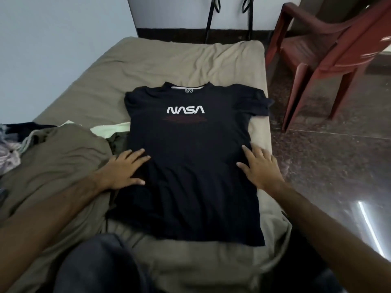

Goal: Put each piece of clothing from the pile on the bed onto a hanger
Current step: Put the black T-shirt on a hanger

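Note:
A black T-shirt point(190, 161) with a white NASA print lies spread flat, front up, on the bed point(169, 58), collar pointing away from me. My left hand point(123, 170) rests flat on the shirt's left side with straight fingers. My right hand point(261, 168) lies flat on its right side, fingers spread. A pile of other clothes point(53, 157) sits at the left of the bed, topped by an olive-brown garment. No hanger shows on the bed.
A red plastic chair point(330, 51) stands on the dark floor right of the bed. Black metal hooks or hangers point(215, 5) hang at the wall beyond the bed's far end. My knee in dark trousers point(99, 265) is at the bottom.

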